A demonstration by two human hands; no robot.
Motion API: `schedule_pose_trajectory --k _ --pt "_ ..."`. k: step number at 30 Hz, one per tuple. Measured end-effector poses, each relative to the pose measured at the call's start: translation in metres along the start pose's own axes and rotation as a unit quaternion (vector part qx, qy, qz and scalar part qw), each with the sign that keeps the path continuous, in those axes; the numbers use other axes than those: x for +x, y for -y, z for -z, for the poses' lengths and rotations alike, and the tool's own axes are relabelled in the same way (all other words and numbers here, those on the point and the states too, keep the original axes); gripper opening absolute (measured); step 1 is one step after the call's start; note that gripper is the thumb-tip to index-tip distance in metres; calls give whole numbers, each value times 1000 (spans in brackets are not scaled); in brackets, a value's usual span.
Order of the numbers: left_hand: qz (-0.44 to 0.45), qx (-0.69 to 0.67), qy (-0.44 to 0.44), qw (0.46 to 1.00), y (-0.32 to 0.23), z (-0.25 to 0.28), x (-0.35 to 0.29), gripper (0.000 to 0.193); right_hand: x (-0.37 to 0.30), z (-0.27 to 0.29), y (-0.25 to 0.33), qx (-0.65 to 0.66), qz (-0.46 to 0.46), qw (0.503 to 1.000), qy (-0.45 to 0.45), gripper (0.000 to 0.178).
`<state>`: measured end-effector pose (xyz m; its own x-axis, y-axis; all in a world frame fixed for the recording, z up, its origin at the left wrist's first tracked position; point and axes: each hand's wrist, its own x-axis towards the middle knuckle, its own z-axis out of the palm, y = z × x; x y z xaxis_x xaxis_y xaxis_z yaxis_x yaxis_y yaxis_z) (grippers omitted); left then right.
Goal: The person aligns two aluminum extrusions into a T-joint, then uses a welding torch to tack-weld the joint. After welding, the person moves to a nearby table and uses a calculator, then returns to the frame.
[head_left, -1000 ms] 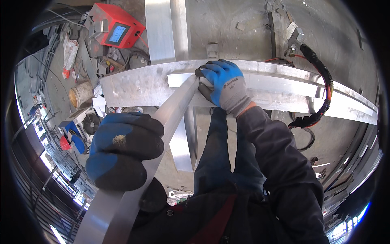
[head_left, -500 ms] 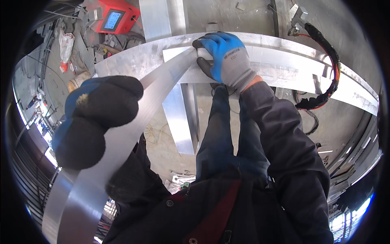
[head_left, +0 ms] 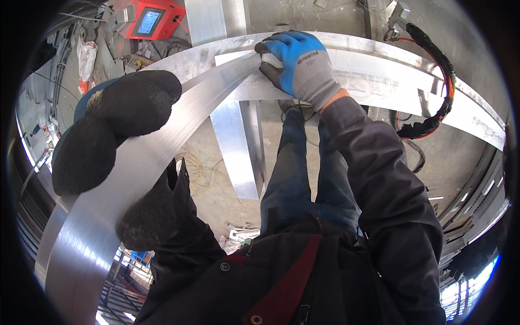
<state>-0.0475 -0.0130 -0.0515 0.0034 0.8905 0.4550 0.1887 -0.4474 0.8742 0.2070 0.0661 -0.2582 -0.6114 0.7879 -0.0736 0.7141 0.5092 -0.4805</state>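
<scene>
A long brushed-metal bar (head_left: 157, 132) runs slantwise from the lower left up to the middle of the view. My left hand (head_left: 111, 116), in a blue glove with black-coated fingers, is closed around the bar's near part. Its fingers curl over the outer edge, while the bar covers most of the palm. At the far end, my right hand (head_left: 306, 67), gloved in blue and grey, grips the bar from above. Beneath that end lies a wide silvery beam (head_left: 374, 89) that crosses the view. The exact contact between bar and beam is hidden by the right hand.
A red machine with a lit screen (head_left: 155, 20) stands at the far left. A black-wrapped cable (head_left: 445, 92) loops over the beam at right. Another metal length (head_left: 234, 143) extends from the beam toward me, beside my legs. Thin wire (head_left: 197, 170) lies on the floor.
My left hand and the bar's near part have shifted upward and left in the view. My right hand, still on the far end, appears slightly higher; the surroundings have shifted up a little too.
</scene>
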Motion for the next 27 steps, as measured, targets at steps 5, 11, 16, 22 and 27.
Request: schedule_pose_trajectory --k 5,11,16,22,27 --pt "-10 2 -4 1000 8 -8 -1 91 -1 -1 0 -12 3 1000 0 45" --pt "-44 156 56 985 -2 -32 20 101 -1 -4 -1 -5 8 1000 -22 44" --pt "2 402 50 914 -24 -42 30 102 -1 -4 -1 -5 11 1000 -23 44" --pt "34 228 119 966 -21 -17 27 84 -2 -2 -1 9 19 999 -28 44" --pt "-28 -40 191 980 16 29 27 84 -4 -4 -5 20 36 997 -61 41"
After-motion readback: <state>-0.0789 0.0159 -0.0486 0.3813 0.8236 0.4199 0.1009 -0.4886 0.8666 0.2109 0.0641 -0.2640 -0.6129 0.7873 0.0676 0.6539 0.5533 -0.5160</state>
